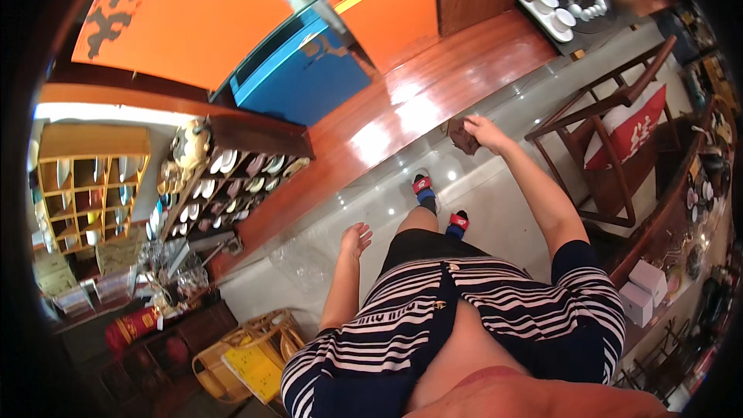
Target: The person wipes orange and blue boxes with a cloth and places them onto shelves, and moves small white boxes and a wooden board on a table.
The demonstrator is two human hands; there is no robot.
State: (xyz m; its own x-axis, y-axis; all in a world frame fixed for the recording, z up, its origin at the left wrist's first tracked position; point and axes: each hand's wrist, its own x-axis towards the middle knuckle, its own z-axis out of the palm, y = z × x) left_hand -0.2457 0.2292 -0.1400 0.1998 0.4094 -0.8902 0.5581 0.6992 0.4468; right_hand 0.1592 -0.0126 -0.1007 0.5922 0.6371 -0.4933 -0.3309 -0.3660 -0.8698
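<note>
My right hand [486,132] grips a dark brown cloth [464,140], which hangs crumpled near the front edge of a glossy reddish wooden table [400,110]. My left hand [355,240] is low at my side with its fingers apart, holding nothing. Pale floor tiles [377,249] show below it. On the table, a blue box [325,78] and orange boxes [395,23] stand along the back. How far the cloth is from the table edge is hard to tell.
To the right is a wooden armchair [609,110] with a red and white cushion [633,133]. A rattan chair [249,354] stands at lower left, bearing a yellow sheet. Shelves of small cups [226,186] are at left; a white tray [545,17] with cups lies at far right.
</note>
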